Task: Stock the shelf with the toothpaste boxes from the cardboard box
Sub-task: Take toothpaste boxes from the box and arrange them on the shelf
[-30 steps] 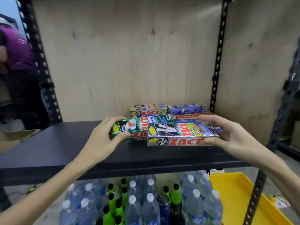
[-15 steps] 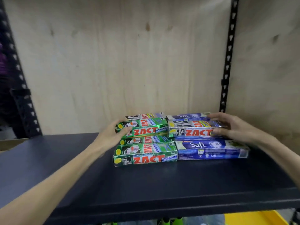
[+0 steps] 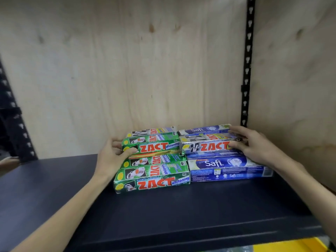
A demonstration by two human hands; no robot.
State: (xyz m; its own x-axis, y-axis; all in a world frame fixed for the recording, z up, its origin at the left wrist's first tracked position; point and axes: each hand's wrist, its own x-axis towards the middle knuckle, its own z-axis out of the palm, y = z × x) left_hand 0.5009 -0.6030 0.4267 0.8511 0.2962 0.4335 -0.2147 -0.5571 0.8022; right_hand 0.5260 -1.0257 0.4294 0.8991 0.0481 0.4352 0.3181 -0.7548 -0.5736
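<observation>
Both upper boxes now sit on the stacks at the back of the dark shelf [image 3: 163, 215], right by the plywood back panel [image 3: 127, 70]; half a second ago they were just landing, so this pair looks stocked. Left hand [image 3: 111, 157] pinches the end of the green box [image 3: 151, 145]. Right hand [image 3: 254, 144] grips the silver box [image 3: 205, 145] atop the blue box [image 3: 225, 167].

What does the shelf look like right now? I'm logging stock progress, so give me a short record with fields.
surface: dark shelf with plywood backing
left stack: green Zact Whitening boxes
right stack: silver Zact box on top of blue Safi box
left hand: holds end of upper green Zact box
right hand: holds end of silver Zact box
</observation>
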